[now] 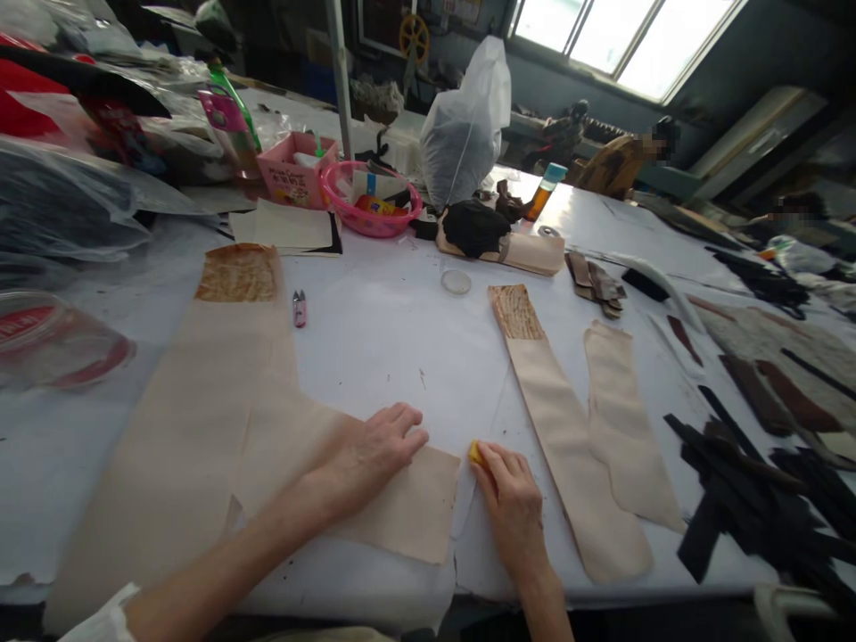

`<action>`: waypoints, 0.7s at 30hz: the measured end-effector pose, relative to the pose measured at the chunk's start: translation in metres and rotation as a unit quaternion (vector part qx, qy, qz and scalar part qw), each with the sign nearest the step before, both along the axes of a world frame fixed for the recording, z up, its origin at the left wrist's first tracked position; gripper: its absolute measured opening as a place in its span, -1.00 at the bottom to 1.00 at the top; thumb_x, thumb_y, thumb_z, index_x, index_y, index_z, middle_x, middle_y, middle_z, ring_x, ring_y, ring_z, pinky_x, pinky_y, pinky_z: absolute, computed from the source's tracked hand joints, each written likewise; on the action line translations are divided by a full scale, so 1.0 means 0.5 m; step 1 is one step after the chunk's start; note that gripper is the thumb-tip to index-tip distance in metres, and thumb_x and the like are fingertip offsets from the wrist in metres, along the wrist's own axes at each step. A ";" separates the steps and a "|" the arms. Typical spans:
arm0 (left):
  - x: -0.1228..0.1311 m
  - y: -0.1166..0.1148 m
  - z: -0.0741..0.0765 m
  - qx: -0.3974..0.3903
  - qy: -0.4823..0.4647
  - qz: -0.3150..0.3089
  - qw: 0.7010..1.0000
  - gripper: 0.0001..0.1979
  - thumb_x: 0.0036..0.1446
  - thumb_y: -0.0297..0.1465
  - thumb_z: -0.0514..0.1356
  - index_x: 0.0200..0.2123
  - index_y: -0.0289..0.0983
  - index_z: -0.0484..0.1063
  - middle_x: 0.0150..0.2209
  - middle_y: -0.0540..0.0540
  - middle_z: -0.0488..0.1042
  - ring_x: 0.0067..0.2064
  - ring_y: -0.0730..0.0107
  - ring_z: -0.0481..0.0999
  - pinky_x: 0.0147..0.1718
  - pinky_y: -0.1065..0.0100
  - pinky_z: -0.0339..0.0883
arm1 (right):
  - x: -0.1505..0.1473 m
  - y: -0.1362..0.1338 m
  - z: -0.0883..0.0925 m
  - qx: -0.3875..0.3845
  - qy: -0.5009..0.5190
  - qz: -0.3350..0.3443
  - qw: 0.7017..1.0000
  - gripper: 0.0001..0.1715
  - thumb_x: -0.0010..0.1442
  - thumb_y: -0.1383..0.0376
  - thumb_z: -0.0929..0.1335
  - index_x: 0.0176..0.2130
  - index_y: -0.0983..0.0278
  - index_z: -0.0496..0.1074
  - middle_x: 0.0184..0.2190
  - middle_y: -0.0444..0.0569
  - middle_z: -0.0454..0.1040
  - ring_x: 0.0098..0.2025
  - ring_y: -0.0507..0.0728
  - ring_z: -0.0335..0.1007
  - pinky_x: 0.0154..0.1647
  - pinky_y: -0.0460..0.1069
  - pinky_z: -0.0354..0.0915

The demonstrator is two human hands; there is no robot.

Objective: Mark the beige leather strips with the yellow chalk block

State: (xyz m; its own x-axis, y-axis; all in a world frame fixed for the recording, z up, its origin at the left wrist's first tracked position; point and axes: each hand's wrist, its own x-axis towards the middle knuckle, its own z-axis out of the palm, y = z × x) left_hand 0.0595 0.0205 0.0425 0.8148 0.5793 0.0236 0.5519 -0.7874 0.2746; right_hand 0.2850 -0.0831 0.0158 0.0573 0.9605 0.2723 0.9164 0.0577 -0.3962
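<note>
My left hand [378, 455] lies flat with its fingers a little apart on a beige sheet piece [415, 504], near that piece's right end. Just right of the sheet's edge, my right hand [512, 490] pinches a small yellow block [476, 453] against the white table [374, 357]. A large beige panel [180, 428] with a brown-stained top end spreads out at the left, partly under my left forearm. To the right of my right hand lie a long beige strip [555, 410], also brown at its top, and a shorter beige piece [625, 419].
Pink snips [300, 310], a clear round lid [456, 283], a pink basket [374, 223], a pink box [291, 183] and a filled plastic bag [461, 134] stand or lie beyond. Dark strips [728, 481] are heaped at right. Other people [615, 165] sit farther back.
</note>
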 end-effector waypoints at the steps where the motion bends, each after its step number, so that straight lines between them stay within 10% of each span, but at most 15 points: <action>1: 0.004 -0.011 -0.002 0.007 -0.007 -0.015 1.000 -0.82 0.16 -0.56 0.24 -0.16 -0.28 0.40 -0.06 -0.16 0.41 -0.01 0.12 0.36 -0.05 0.17 0.30 | 0.001 0.000 -0.002 0.004 0.002 0.000 1.000 -0.65 0.38 0.19 0.25 0.04 0.29 0.44 -0.09 0.08 0.49 -0.05 0.22 0.35 -0.02 0.11 0.35; 8: 0.037 -0.055 -0.002 -0.110 -0.093 0.030 0.989 -0.92 0.22 -0.53 0.18 -0.23 -0.28 0.45 -0.24 -0.09 0.45 -0.19 0.26 0.44 -0.20 0.30 0.34 | -0.007 -0.016 0.007 0.055 0.112 -0.021 0.992 -0.70 0.31 0.22 0.35 0.02 0.24 0.46 -0.08 0.04 0.49 -0.03 0.17 0.39 0.02 0.07 0.37; 13: 0.069 -0.075 0.005 -0.260 -0.275 0.104 0.920 -0.91 0.26 -0.43 0.19 -0.19 -0.28 0.48 -0.34 -0.02 0.47 -0.33 0.44 0.44 -0.32 0.45 0.28 | -0.031 -0.044 0.038 0.049 0.197 -0.021 0.979 -0.72 0.27 0.26 0.39 0.00 0.15 0.47 -0.10 -0.04 0.52 -0.06 0.13 0.44 -0.05 0.03 0.41; 21: 0.088 -0.104 -0.002 -0.294 -0.391 0.062 0.870 -0.90 0.30 -0.43 0.16 -0.25 -0.25 0.48 -0.33 0.00 0.51 -0.28 0.48 0.46 -0.26 0.50 0.25 | -0.052 -0.069 0.052 0.010 0.255 -0.056 0.965 -0.77 0.25 0.24 0.40 -0.06 0.15 0.50 -0.14 -0.06 0.53 -0.14 0.12 0.47 -0.18 0.01 0.45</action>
State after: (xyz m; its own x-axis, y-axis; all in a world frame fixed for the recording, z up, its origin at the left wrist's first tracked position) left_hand 0.1034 -0.0315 0.0414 0.6130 0.7610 0.2127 0.0851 -0.3312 0.9397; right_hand 0.2587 -0.1176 0.0417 0.2919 0.9353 0.2001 0.6041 -0.0180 -0.7967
